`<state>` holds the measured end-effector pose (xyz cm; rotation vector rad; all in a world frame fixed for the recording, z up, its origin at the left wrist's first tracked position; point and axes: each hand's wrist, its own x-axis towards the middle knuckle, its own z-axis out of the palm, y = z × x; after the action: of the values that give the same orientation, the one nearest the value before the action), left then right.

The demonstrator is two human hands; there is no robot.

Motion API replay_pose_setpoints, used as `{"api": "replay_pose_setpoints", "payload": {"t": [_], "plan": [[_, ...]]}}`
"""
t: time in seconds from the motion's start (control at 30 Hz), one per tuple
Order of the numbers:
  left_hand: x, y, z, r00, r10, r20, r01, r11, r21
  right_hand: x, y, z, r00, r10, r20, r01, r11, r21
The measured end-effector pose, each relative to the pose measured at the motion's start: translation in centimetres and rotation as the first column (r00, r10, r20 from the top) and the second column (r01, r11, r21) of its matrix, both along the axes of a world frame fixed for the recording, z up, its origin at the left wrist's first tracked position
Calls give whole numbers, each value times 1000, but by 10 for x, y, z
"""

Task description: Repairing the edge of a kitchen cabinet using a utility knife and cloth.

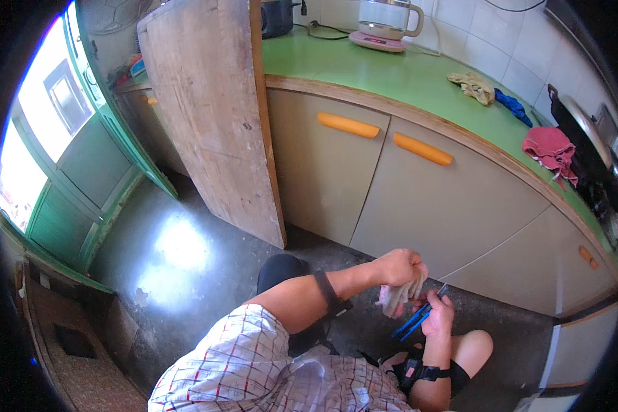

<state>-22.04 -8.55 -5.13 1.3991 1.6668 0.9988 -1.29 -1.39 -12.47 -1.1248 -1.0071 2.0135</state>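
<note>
Low in front of the cabinets, my left hand (395, 266) is closed on a crumpled whitish-pink cloth (399, 296) that hangs down from its fingers. Just to the right and nearer to me, my right hand (438, 317) is wrapped round blue-handled pliers (413, 325). Their two blue handles stick out to the lower left, and a thin metal tip points up past my fingers. The cloth hangs close beside the pliers; whether they touch I cannot tell. My fingers hide part of both things.
Ahead stand beige cabinets (453, 199) with orange handles under a green countertop (419, 72). A wooden board (209, 117) leans upright at the left. On the counter are a glass kettle (386, 19), a yellowish cloth (471, 87), a blue cloth (512, 106) and a red cloth (551, 150). A green door (120, 130) stands far left.
</note>
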Motion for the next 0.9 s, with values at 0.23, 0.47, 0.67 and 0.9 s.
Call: {"api": "replay_pose_setpoints", "payload": {"t": [0.23,0.47,0.67,0.9], "plan": [[1,0,9,1000,-10,19,11,999,-47,-2,-1,13,995,101,2,-101,995,-14],[0,-3,18,846,51,530,34,988,-150,-25,-13,34,971,237,26,-238,967,93],[3,5,-5,911,76,405,-59,997,-55,-30,-17,39,998,70,-11,-69,995,79],[10,2,3,999,47,-8,-46,997,58,-20,-10,34,994,92,62,-100,985,141]]}}
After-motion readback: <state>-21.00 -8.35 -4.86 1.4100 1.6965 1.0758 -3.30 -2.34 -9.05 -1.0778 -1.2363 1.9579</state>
